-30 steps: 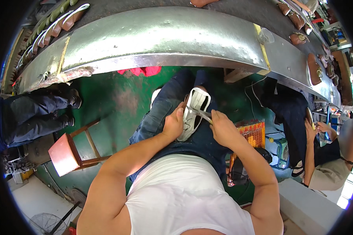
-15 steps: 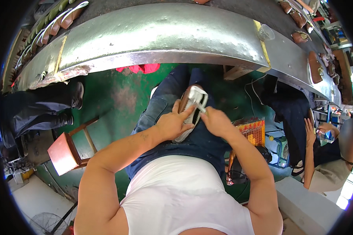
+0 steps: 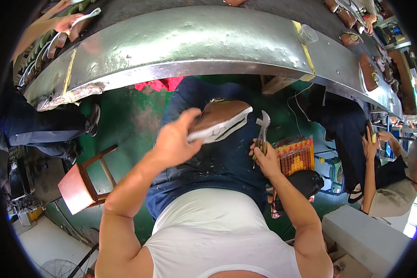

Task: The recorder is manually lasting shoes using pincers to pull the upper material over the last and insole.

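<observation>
My left hand (image 3: 172,142) is closed around the heel end of a brown shoe (image 3: 220,113), raised over my thighs. The shoe lies on its side in the air, its toe pointing right and its whitish underside turned toward me. The hand is slightly blurred. In my right hand (image 3: 267,160), a pair of lasting pincers (image 3: 263,124) stands with its curved metal jaws up, the handles wrapped by my fingers. The pincers are to the right of the shoe, apart from it.
A metal-edged bench (image 3: 185,44) curves across the front. Other people's hands (image 3: 66,23) reach among shoes at far left. A person (image 3: 396,180) works at right. A stool (image 3: 76,187) stands at left, a beaded seat mat (image 3: 295,157) at right, a clear cup (image 3: 307,34) on the bench.
The shoe has been lifted and turned from sole-up on my lap onto its side. My right hand has drawn back right with the pincers. A hand has appeared at the far-left shoes.
</observation>
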Demonstrator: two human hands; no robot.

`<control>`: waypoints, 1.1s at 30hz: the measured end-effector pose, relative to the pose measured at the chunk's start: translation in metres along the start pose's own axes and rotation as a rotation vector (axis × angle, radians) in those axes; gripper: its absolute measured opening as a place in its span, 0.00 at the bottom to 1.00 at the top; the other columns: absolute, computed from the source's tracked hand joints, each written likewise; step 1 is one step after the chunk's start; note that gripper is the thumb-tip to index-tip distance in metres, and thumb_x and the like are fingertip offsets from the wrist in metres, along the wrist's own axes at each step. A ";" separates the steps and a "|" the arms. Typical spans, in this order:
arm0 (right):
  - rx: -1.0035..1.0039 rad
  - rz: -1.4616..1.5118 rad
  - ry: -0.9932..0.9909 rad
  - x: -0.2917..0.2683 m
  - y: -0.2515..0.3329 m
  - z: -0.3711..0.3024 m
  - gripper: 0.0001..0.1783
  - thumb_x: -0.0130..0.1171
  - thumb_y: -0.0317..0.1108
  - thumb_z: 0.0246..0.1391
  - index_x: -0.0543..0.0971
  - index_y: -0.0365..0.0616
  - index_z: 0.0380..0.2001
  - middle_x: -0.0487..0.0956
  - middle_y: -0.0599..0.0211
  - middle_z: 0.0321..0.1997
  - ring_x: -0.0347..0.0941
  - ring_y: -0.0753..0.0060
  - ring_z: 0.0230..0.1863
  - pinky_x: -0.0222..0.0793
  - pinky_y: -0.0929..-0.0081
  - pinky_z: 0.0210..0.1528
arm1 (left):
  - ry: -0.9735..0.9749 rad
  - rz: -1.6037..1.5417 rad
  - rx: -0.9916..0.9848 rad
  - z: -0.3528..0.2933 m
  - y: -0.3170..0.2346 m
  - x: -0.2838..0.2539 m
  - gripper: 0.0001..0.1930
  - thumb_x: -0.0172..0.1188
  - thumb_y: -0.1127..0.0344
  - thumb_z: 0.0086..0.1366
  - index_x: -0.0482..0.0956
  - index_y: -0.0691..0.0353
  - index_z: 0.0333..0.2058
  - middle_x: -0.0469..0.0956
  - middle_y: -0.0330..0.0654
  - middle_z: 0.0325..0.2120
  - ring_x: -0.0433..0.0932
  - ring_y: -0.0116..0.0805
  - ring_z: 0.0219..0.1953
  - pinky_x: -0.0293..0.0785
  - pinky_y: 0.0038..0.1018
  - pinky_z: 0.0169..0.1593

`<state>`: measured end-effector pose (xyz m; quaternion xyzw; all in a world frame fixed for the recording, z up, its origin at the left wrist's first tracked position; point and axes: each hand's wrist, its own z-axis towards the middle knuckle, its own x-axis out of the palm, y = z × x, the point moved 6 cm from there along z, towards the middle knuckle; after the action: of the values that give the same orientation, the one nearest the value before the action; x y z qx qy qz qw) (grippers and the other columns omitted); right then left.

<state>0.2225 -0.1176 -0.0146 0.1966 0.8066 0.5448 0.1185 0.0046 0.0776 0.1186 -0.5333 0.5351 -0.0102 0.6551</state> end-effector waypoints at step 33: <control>0.010 -1.155 0.608 0.056 0.109 0.023 0.13 0.56 0.36 0.60 0.76 0.34 0.34 0.79 0.40 0.32 0.76 0.37 0.37 0.71 0.54 0.40 | 0.114 -1.408 -0.393 0.015 0.074 0.154 0.30 0.43 0.47 0.75 0.60 0.63 0.65 0.72 0.45 0.56 0.71 0.36 0.58 0.65 0.31 0.63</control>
<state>0.2020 -0.0374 0.0783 -0.4306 0.7825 0.4211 0.1579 0.0398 0.0298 -0.0429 -0.8572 0.0908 -0.3602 0.3567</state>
